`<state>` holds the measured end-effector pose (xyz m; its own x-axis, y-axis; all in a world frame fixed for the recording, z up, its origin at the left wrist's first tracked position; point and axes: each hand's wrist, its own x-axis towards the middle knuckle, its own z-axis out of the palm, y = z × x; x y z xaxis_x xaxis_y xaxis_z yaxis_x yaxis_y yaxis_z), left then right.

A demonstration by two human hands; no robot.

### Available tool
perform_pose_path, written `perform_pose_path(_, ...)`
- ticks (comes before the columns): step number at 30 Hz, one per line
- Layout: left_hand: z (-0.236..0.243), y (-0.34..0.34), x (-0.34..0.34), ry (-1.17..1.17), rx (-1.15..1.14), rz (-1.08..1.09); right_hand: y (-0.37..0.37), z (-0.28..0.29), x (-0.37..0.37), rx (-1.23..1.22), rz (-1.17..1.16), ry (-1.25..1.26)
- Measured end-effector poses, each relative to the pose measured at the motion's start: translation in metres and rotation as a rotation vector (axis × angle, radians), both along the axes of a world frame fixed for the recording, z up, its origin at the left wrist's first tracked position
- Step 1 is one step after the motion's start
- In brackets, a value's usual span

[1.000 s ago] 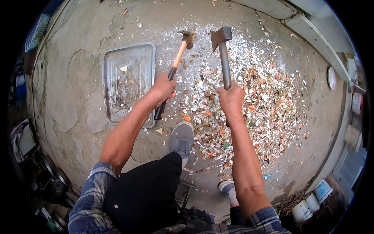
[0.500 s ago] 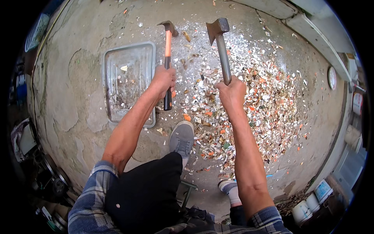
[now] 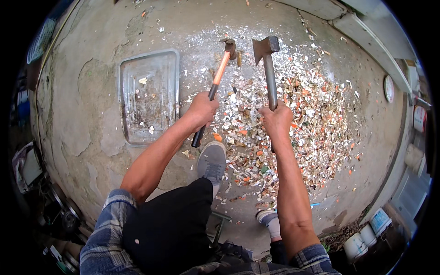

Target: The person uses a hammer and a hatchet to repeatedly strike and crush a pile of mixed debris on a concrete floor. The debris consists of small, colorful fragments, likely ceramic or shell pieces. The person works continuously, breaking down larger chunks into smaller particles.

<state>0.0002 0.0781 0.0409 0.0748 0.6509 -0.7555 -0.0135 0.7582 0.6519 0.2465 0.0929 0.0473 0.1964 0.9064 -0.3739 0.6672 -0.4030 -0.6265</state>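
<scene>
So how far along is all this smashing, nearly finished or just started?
Much looks done: a wide spread of crushed fragments covers the concrete floor. In hand: the left hand grips an orange-handled hammer, the right hand a grey hatchet-like tool, both raised over the pile. Left: larger coloured pieces remain among the bits, and the clear tray holds only scraps.

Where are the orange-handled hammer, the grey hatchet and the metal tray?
orange-handled hammer (image 3: 221,69), head view, on its orange handle.
grey hatchet (image 3: 269,78), head view, on its shaft.
metal tray (image 3: 147,52), head view, on its far rim.
</scene>
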Motion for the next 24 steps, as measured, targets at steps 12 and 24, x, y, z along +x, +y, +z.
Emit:
perform_pose_path(12,-0.007,0.015,0.005,0.022,-0.008,0.029,-0.045,-0.011,-0.002,-0.039,0.070,-0.084)
perform_pose_path(24,-0.002,0.003,0.007,-0.023,-0.003,-0.004,-0.075,-0.008,-0.011,-0.113,0.061,0.006)
